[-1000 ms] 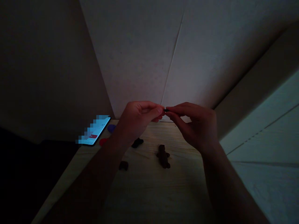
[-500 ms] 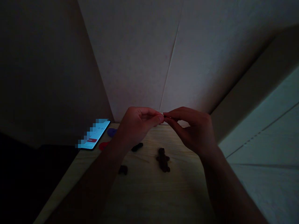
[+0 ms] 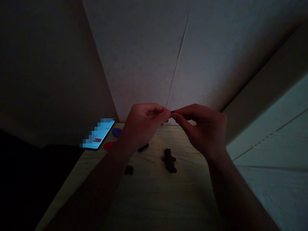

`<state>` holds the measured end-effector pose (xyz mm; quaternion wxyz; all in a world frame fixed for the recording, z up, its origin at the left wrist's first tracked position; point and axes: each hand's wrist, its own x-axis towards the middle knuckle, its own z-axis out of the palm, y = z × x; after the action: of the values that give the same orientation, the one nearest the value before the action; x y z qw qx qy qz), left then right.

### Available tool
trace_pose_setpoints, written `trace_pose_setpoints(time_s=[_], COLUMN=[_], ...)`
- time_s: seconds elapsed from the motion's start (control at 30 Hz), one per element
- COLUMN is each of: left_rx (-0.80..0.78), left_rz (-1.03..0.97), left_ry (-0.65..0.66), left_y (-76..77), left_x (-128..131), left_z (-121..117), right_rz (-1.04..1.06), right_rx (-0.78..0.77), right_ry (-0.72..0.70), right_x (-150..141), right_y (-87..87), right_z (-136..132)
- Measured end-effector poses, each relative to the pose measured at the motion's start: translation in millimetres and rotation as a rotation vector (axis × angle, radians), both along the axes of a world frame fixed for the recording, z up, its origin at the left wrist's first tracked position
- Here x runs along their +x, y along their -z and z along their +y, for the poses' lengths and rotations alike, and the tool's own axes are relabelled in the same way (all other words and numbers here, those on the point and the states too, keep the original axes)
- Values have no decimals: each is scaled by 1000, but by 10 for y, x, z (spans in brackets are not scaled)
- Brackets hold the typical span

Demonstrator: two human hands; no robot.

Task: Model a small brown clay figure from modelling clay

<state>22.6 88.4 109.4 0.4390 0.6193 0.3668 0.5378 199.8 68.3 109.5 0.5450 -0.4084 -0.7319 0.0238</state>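
Note:
My left hand (image 3: 148, 125) and my right hand (image 3: 203, 130) meet fingertip to fingertip above the far part of the wooden table. Pinched between them is a tiny dark piece (image 3: 172, 112), too small and dim to name. Both hands are closed on it, the right with thumb and forefinger. Below them a dark brown bear-shaped figure (image 3: 169, 161) with stubby limbs lies on the tabletop. A dark elongated lump (image 3: 143, 148) sits by my left wrist, and a smaller dark lump (image 3: 129, 170) lies nearer, beside the left forearm.
A lit phone (image 3: 98, 136) leans at the table's left edge. Beside it are a blue lump (image 3: 116, 132) and a red lump (image 3: 109, 146), both partly behind my left arm. Pale wall panels (image 3: 144, 57) rise behind the wooden table (image 3: 149, 199). The room is dim.
Both hands appear slightly higher, and the right has shifted a little rightward. A dark bit now shows between the fingertips, where a pale glint showed before. The view has tilted slightly.

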Motion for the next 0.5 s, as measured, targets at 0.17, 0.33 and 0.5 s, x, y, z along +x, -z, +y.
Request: trace_pose_setpoints(time_s=[0.17,0.33,0.5], left_rx=[65,84,55], left_rz=[-15,9,36], left_ry=[-1,11,-23], left_y=[13,40,50], left_x=[-7,-25,-13], left_z=[-7,-8,-6], right_rz=[109,166,53], right_rx=[-75,-166,-141], right_ry=[-93,-172,-155], right_x=[-13,19,18], right_y=[2,14,51], right_z=[5,26,41])
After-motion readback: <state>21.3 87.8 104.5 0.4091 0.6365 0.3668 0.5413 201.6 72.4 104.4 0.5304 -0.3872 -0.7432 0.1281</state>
